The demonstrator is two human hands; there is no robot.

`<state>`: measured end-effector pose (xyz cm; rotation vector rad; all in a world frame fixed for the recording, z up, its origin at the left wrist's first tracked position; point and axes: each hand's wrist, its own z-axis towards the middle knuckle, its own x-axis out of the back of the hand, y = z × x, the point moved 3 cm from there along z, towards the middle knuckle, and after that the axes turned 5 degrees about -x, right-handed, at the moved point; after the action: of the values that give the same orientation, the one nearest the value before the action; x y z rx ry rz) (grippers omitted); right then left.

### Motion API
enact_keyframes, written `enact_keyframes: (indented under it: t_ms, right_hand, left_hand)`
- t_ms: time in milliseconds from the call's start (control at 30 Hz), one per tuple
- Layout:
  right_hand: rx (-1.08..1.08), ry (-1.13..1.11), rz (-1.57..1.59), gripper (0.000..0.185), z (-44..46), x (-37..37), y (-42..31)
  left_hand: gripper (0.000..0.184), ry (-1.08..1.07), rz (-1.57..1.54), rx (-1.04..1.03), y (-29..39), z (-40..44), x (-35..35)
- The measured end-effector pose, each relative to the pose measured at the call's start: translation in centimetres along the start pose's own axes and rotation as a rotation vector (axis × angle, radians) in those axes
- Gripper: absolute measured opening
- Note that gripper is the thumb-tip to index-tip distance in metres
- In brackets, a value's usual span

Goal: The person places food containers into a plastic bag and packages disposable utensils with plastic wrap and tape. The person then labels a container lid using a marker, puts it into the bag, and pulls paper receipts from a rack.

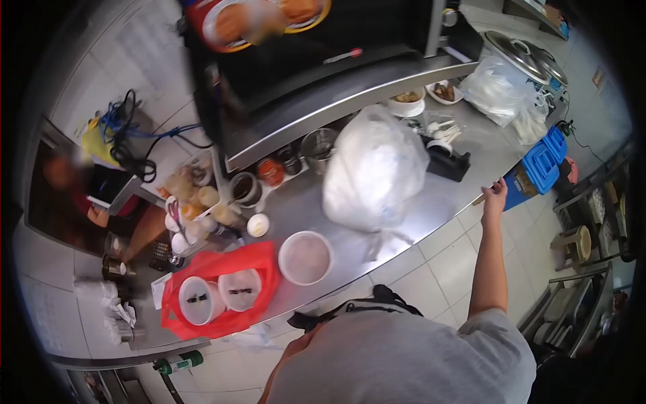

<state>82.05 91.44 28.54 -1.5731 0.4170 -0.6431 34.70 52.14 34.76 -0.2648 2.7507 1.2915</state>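
My right hand (495,197) reaches out over the counter's front edge, beside a blue lidded bin (538,168). Its fingers are loosely bent and apart, with nothing visible in them. My left arm hangs by my body and its hand is out of sight. On the steel counter (431,215) in front of me stands a full, tied clear plastic bag (373,168) with white contents. To its left is a round white tub (305,258). Further left, a red plastic bag (259,273) lies open around two lidded tubs with dark markings, one of them a white tub (198,299).
A black tape dispenser (447,161) sits right of the clear bag. Behind are two bowls of food, including a white bowl (444,92). Jars, bottles and a calculator (161,254) crowd the left. Another person (67,175) is beyond the hatch. Shelving (572,310) stands at right.
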Motion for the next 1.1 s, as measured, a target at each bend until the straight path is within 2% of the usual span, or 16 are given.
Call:
enact_keyframes:
  t_ms: [67,167,233,300,367,467,567,633,733,800,833,867,933,1000,1033,1100]
  right_hand:
    - [0.075,-0.15,-0.183,0.079,1.8,-0.4,-1.0]
    - [0.262,-0.481,-0.205,0.093,5.1,-2.9,0.7]
    - [0.247,-0.617,-0.286,0.098,6.4,-5.9,1.4]
    - [0.119,-0.756,-0.073,0.1,6.8,-7.7,2.5]
    - [0.22,-0.639,-0.067,0.098,6.7,-8.3,2.9]
    - [0.494,-0.484,-0.268,0.086,6.7,-7.9,3.9]
    - [0.629,-0.358,-0.401,0.066,0.1,-7.3,2.3]
    - [0.556,-0.297,-0.404,0.059,-3.5,-7.6,1.7]
    - [0.47,-0.223,-0.45,0.054,-5.6,-8.0,1.0]
    - [0.441,-0.283,-0.508,0.05,-4.3,-8.4,2.0]
    - [0.423,-0.314,-0.541,0.048,-3.4,-8.4,2.6]
    - [0.236,-0.442,-0.46,0.046,-2.0,-8.6,3.6]
    - [-0.142,-0.682,-0.284,0.043,-0.2,-9.2,4.2]
    - [-0.323,-0.676,-0.329,0.044,-0.9,-8.7,0.7]
    - [-0.415,-0.669,-0.351,0.046,-1.4,-8.5,-0.7]
    - [-0.422,-0.709,-0.365,0.044,-0.1,-9.1,1.0]
  left_hand:
    - [0.049,-0.039,0.044,0.041,1.0,-0.2,-2.2]
    - [0.047,-0.022,0.115,0.032,1.5,-0.9,-5.2]
    - [0.044,0.006,0.182,-0.006,2.0,-0.4,-6.6]
    - [0.044,0.069,0.287,-0.097,1.7,0.3,-7.7]
    - [0.044,0.096,0.349,-0.109,0.6,0.7,-8.7]
    - [0.047,0.105,0.393,-0.039,-0.4,0.7,-9.4]
    - [0.047,0.07,0.494,0.034,-0.3,0.7,-9.8]
    - [0.044,0.039,0.569,0.04,0.3,0.7,-10.3]
    - [0.046,-0.158,0.703,0.071,0.9,3.1,-9.8]
    - [0.04,-0.078,0.864,-0.153,1.8,6.3,-10.0]
    - [0.037,-0.106,0.802,-0.287,2.5,8.0,-10.6]
    - [0.034,-0.134,0.738,-0.419,3.4,9.7,-11.7]
    - [0.028,-0.231,0.844,-0.617,5.1,14.4,-15.1]
    - [0.038,-0.283,0.83,-0.799,5.6,19.9,-19.3]
    - [0.046,-0.357,0.798,-0.718,6.0,23.1,-21.5]
    - [0.053,-0.294,0.764,-0.672,7.2,27.1,-25.0]
